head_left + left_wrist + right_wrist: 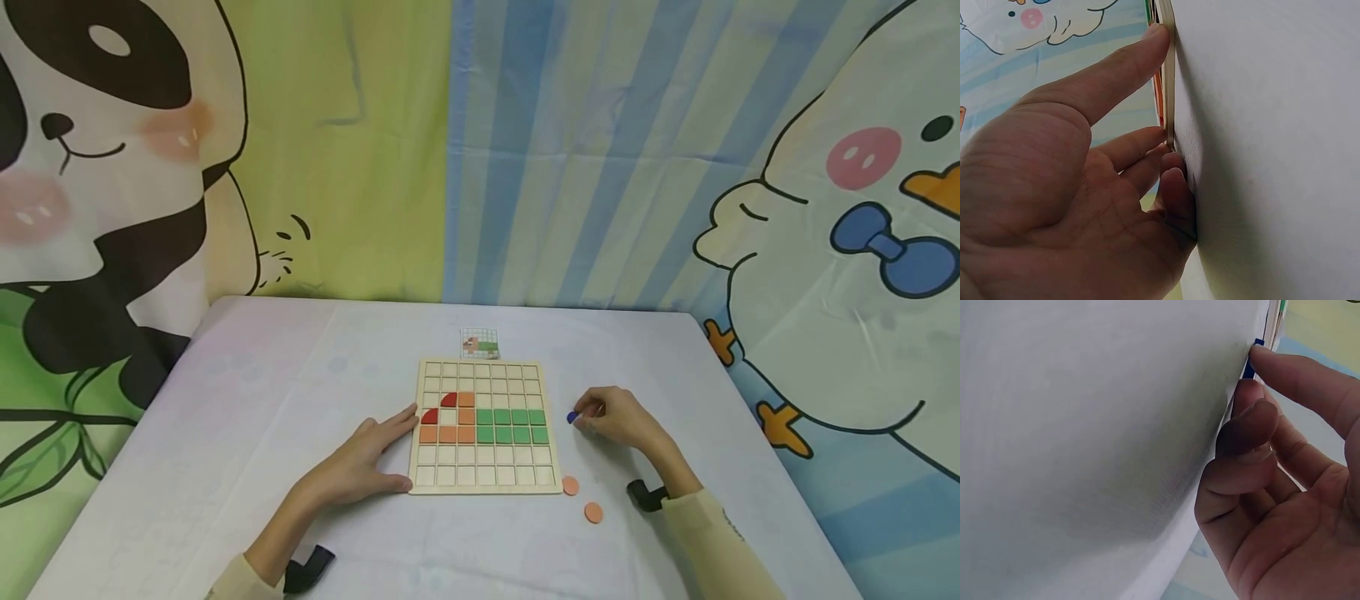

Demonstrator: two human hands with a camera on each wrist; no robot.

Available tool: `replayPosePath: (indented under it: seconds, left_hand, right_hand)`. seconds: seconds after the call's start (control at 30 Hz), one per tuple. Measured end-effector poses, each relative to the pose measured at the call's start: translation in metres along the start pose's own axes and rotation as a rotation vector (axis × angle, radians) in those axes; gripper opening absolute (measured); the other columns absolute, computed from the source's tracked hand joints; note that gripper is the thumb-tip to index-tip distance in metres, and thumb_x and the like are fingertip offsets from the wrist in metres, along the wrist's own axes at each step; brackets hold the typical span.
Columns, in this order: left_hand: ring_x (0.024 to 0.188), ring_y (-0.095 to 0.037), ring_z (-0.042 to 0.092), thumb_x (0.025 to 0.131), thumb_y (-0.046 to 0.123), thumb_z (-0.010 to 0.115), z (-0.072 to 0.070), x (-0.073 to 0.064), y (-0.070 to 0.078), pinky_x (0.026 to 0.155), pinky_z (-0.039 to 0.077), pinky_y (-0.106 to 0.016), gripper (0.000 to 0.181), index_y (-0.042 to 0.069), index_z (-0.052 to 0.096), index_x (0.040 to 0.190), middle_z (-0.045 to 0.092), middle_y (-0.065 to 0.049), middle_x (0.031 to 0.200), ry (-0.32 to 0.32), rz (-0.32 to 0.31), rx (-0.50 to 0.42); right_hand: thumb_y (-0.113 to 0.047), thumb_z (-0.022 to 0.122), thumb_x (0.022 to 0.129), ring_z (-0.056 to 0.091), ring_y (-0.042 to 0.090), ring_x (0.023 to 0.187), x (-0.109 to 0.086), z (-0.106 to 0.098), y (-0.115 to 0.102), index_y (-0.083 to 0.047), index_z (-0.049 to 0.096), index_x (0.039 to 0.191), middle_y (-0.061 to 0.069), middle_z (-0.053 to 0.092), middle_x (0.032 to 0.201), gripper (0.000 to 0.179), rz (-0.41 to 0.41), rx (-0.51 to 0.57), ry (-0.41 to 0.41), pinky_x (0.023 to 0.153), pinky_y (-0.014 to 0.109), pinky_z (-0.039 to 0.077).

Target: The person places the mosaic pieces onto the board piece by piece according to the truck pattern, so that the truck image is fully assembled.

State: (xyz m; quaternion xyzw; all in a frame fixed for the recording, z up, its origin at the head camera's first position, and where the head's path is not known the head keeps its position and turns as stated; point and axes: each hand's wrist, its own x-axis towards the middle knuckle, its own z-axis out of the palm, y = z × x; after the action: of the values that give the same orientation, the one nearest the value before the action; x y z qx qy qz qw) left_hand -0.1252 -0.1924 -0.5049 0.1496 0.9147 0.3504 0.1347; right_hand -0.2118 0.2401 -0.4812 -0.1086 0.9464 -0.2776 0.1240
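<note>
A wooden grid board lies flat on the table. Some of its cells hold orange and green squares and two red quarter-round pieces. My left hand rests at the board's left edge, its thumb and fingers spread and touching the side; the left wrist view shows the thumb against the rim. Just right of the board, my right hand pinches a small blue piece between thumb and fingers, low over the table. In the right wrist view the blue piece appears edge-on, its full shape hidden.
Two round orange pieces lie near the board's lower right corner. Behind the board is a small pattern card with a coloured grid. A white cloth covers the table, and printed curtains hang behind it.
</note>
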Motion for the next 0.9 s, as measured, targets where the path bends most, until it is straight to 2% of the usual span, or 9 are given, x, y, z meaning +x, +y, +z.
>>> replayPosePath:
  seconds: [0.27,0.6,0.9]
  left_hand:
    - [0.104,-0.014,0.041,0.078,0.030,0.094,-0.0016,-0.0006,0.0003,0.088,0.041,-0.028,0.096,0.015,0.048,0.161,0.032,0.005,0.176,0.007,0.008,-0.001]
    - [0.104,-0.014,0.040,0.077,0.031,0.094,-0.0017,-0.0011,0.0004,0.089,0.041,-0.029,0.096,0.016,0.048,0.160,0.032,0.005,0.176,0.007,0.010,-0.009]
    - [0.105,-0.013,0.041,0.077,0.030,0.094,-0.0014,-0.0009,0.0007,0.090,0.042,-0.029,0.096,0.016,0.048,0.160,0.032,0.004,0.176,0.009,0.013,-0.004]
  right_hand:
    - [-0.008,0.081,0.089,0.055,0.017,0.076,-0.0022,-0.0003,0.0024,-0.009,0.076,0.095,0.003,0.067,0.084,0.009,0.004,0.015,-0.040,0.068,0.029,0.047]
    - [-0.008,0.082,0.089,0.056,0.016,0.077,0.0007,0.0000,0.0002,-0.009,0.077,0.103,0.002,0.068,0.086,0.015,-0.061,0.032,-0.062,0.067,0.026,0.047]
    - [-0.006,0.082,0.088,0.055,0.016,0.076,0.0025,0.0001,-0.0002,-0.009,0.077,0.100,0.001,0.067,0.084,0.013,-0.084,0.025,-0.077,0.066,0.026,0.046]
